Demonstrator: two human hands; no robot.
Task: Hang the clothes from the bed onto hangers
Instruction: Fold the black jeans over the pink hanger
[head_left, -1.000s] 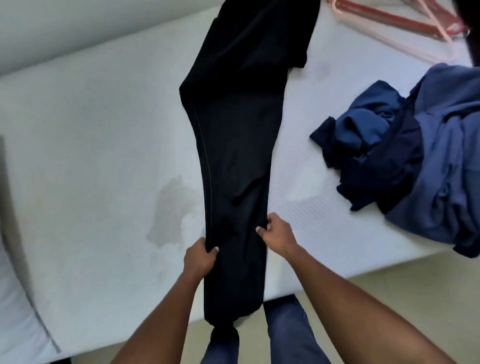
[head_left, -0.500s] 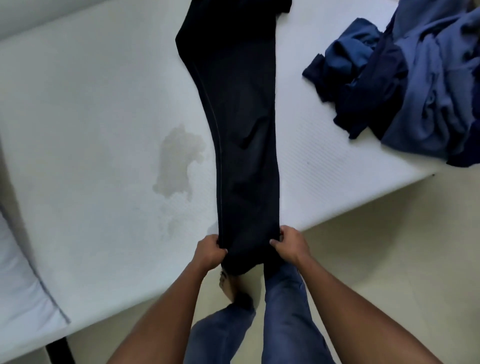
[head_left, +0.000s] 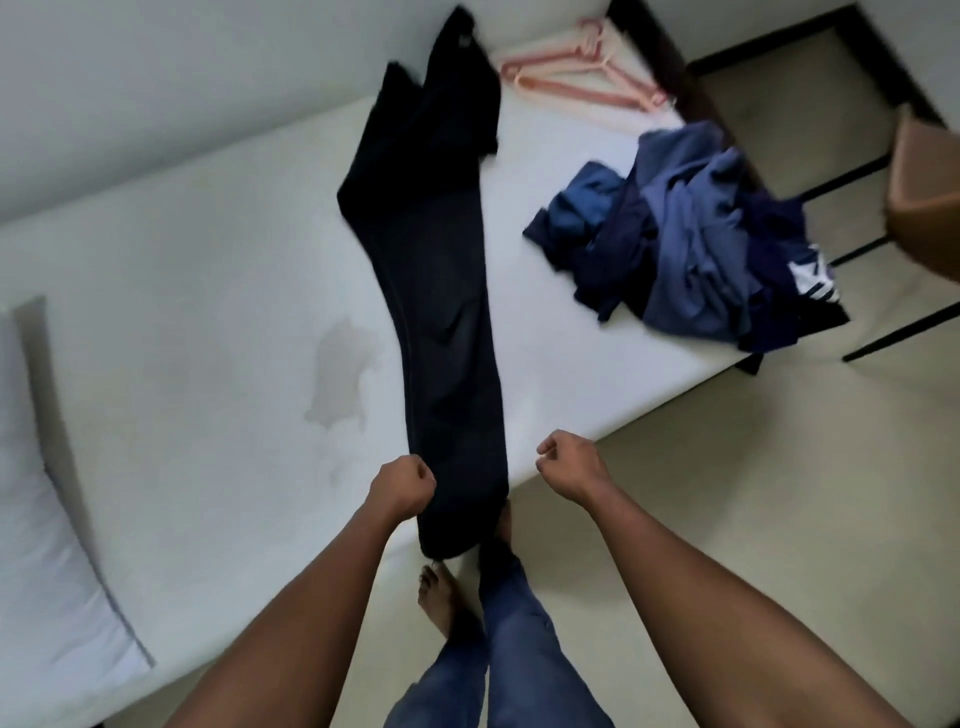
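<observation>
**Trousers run lengthwise from the hands; hangers wait at the far end**

Here's the bed (head_left: 171, 322), white mattress filling the view. Laid across it, the black trousers (head_left: 441, 291), long axis running straight away from the person, hem draped over the near edge, waist end far off. Right of them sits a heap of blue clothes (head_left: 691, 254). Beyond, near the far edge, the pink hangers (head_left: 582, 78), just past the waist end. Left hand (head_left: 402, 486) is curled tight against the trouser leg's left edge, apparently pinching it. Right hand (head_left: 571, 470) is a loose fist, clear of the cloth, holding nothing, and looks nearer the hangers' side.
</observation>
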